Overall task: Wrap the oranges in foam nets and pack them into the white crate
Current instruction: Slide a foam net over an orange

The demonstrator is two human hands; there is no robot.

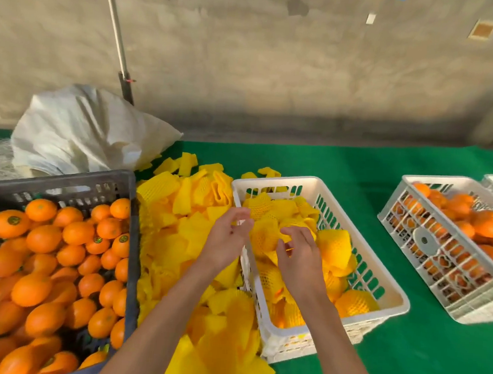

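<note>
The white crate (pixel 269 181) sits at centre on the green table, filled with several oranges wrapped in yellow foam nets. Both my hands are over its left half. My right hand (pixel 299 254) curls its fingers over a net-wrapped orange (pixel 265 237) lying on top of the others. My left hand (pixel 227 235) hovers at the crate's left rim with loosely curled fingers beside that net, and nothing shows in its grasp. Bare oranges (pixel 44 260) fill the black crate (pixel 65 178) at left. A pile of loose yellow foam nets (pixel 178 226) lies between the two crates.
A second white crate (pixel 444 178) holding oranges stands at right, with the corner of another behind it. A white sack (pixel 82 134) lies behind the black crate, and a pole (pixel 116 31) leans on the wall. Green table surface (pixel 357 165) shows between the white crates.
</note>
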